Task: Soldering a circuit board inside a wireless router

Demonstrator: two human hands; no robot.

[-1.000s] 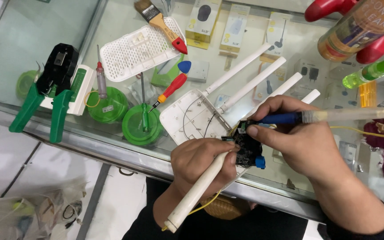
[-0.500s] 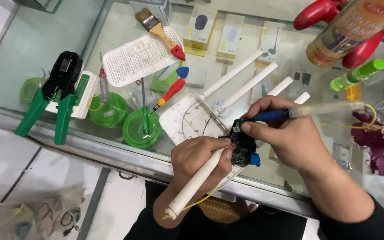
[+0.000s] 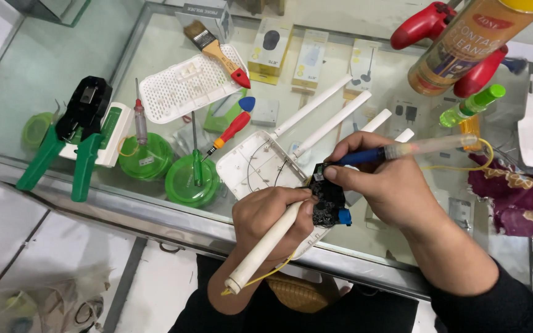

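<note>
My left hand (image 3: 272, 216) grips a white antenna rod (image 3: 260, 256) together with a small black circuit board (image 3: 327, 200) that carries a blue connector (image 3: 343, 216). A yellow wire trails from the rod's lower end. My right hand (image 3: 384, 185) holds a soldering iron with a blue grip and clear barrel (image 3: 402, 150), its tip down on the board. Under both hands lies an open white router shell (image 3: 255, 163) with several white antennas (image 3: 322, 126) pointing to the far right.
On the glass counter (image 3: 20, 80): green-handled crimping pliers (image 3: 72, 145), two green round tins (image 3: 186, 179), a red screwdriver (image 3: 229, 132), a white perforated cover (image 3: 183, 86), a paintbrush (image 3: 217, 52), a spray can (image 3: 464, 43), a red game controller (image 3: 439, 24), purple cloth (image 3: 513, 191).
My hands stay on the board and iron with only small shifts. The view has drifted, so the counter items sit slightly lower in the picture.
</note>
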